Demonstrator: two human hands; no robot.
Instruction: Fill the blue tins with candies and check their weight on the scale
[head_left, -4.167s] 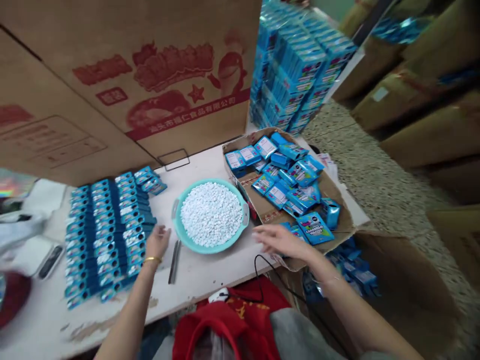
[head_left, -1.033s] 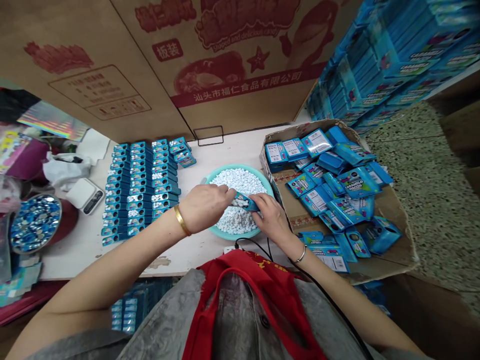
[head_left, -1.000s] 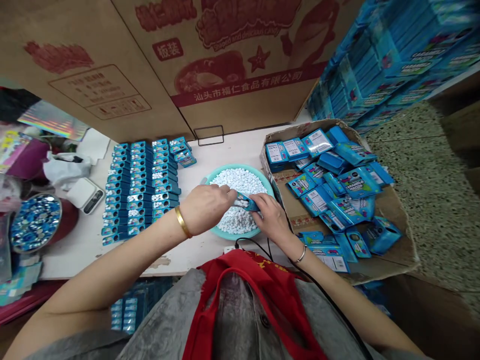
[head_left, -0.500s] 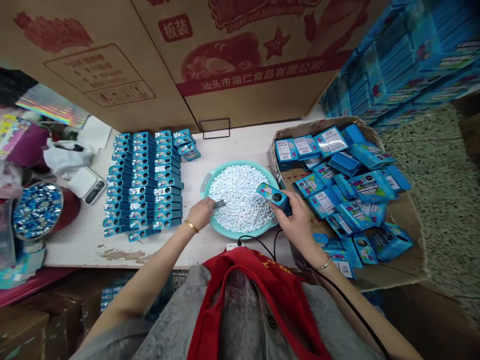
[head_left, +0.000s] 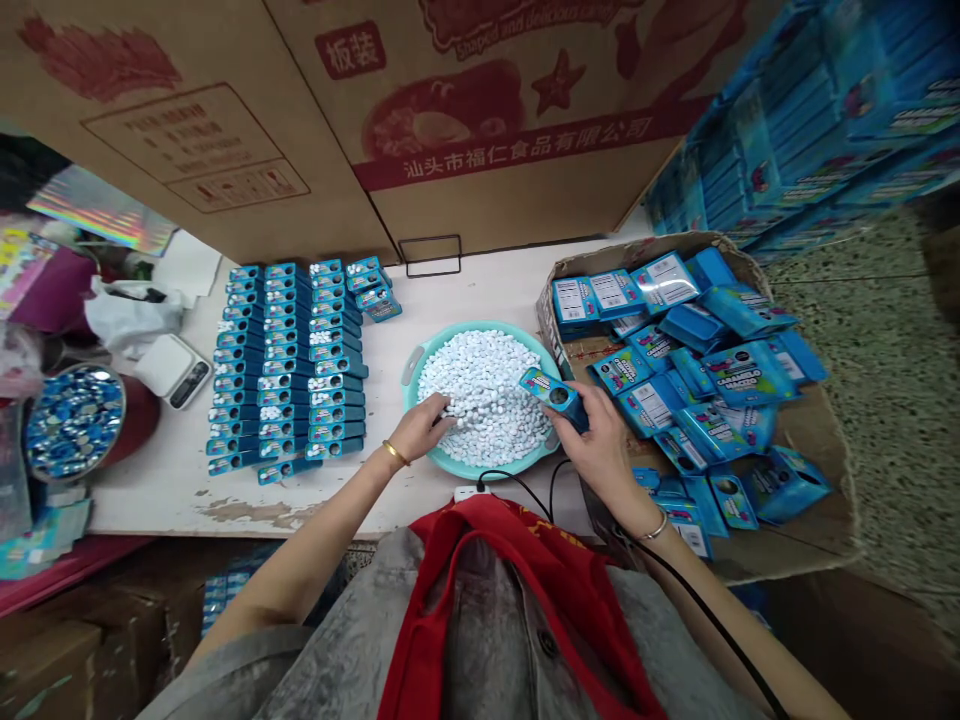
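My left hand (head_left: 421, 428) is closed at the left side of a turquoise basin (head_left: 415, 368) full of small white candies (head_left: 491, 365). It pinches a small grey scoop, now hardly visible under a heap of candies at the fingertips. Above the basin's right rim, my right hand (head_left: 600, 435) grips a blue candy box (head_left: 553, 392) tilted toward the left. A dark round opening shows in the face of this box.
Rows of blue boxes (head_left: 285, 350) stand at left, some with white candies at their openings. A carton (head_left: 840, 480) at right holds many flat blue boxes. A scale (head_left: 174, 370), a tub of shiny wrapped pieces (head_left: 75, 420) and big cartons (head_left: 480, 200) surround the table.
My left hand has moved slightly right and into the candies, and the grey scoop has sunk from sight among them. The box in my right hand stays nearly in place.
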